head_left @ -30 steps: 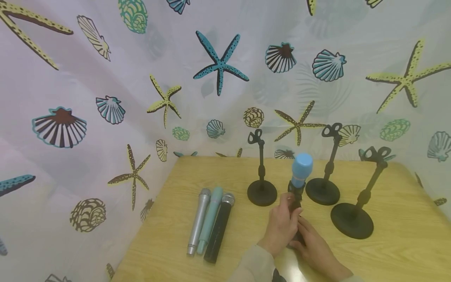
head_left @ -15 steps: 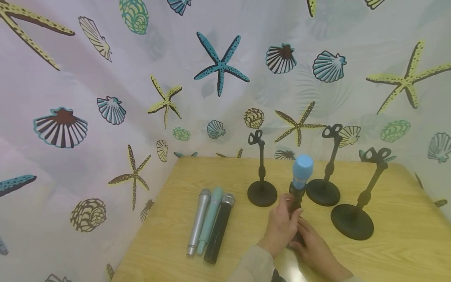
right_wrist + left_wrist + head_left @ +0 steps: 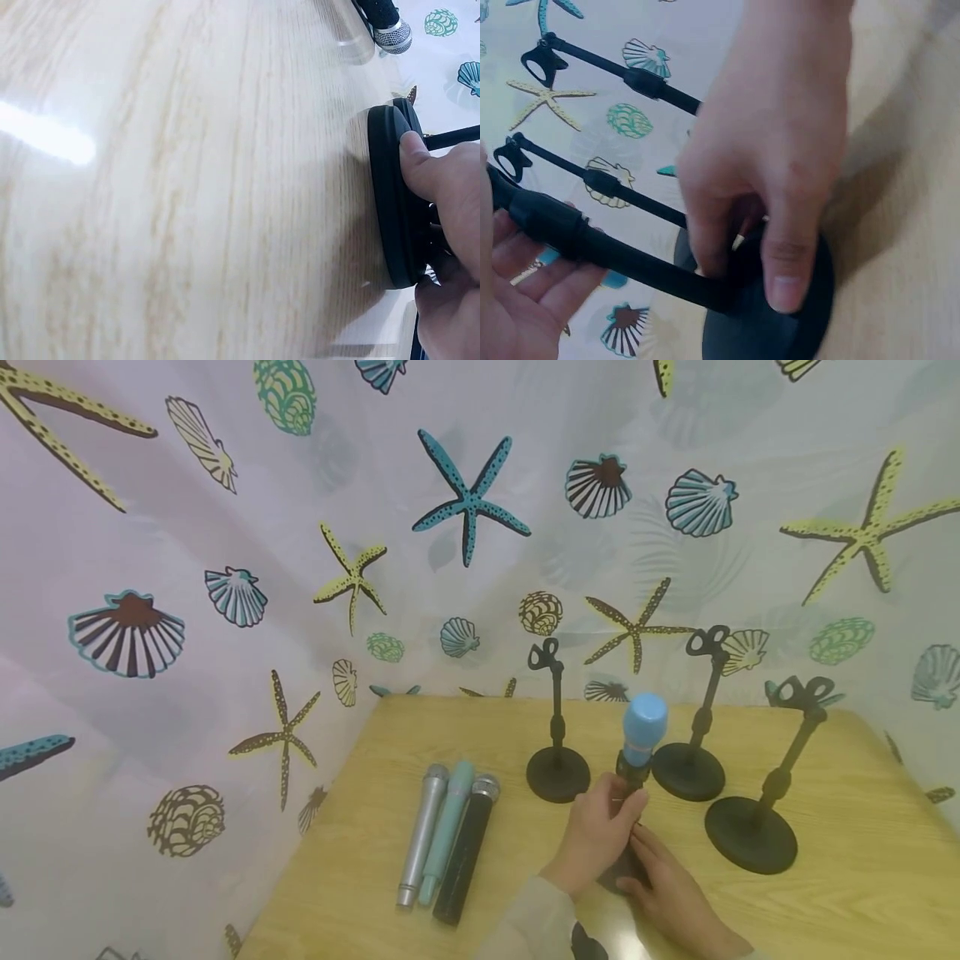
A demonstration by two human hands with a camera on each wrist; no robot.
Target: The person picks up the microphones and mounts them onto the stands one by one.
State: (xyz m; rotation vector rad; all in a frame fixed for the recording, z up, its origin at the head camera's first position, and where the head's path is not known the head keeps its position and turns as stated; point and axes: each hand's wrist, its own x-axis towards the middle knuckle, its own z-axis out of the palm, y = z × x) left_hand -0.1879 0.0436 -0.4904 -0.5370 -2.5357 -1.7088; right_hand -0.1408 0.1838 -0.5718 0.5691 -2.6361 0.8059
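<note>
A blue microphone (image 3: 645, 720) sits head up in the clip of a black microphone stand (image 3: 652, 270). My left hand (image 3: 596, 831) holds the stand's pole just below the clip; in the left wrist view its fingers (image 3: 562, 296) lie behind the pole. My right hand (image 3: 675, 889) grips the round base low down. Its thumb presses the base's face in the left wrist view, and in the right wrist view the thumb lies at the rim of the base (image 3: 386, 195). Much of the pole is hidden by my hands in the head view.
Three more black stands with vacant clips surround it: one at left (image 3: 558, 774), one behind (image 3: 687, 772), one at right (image 3: 750, 835). Silver (image 3: 423, 839), teal (image 3: 447, 835) and black (image 3: 467, 852) microphones lie side by side on the wooden table (image 3: 360, 860). A shell-patterned curtain (image 3: 480, 593) hangs behind.
My left thumb and hand have shifted slightly up the pole. More of the stand's base shows below my left hand. The blue microphone sits marginally lower in the head view.
</note>
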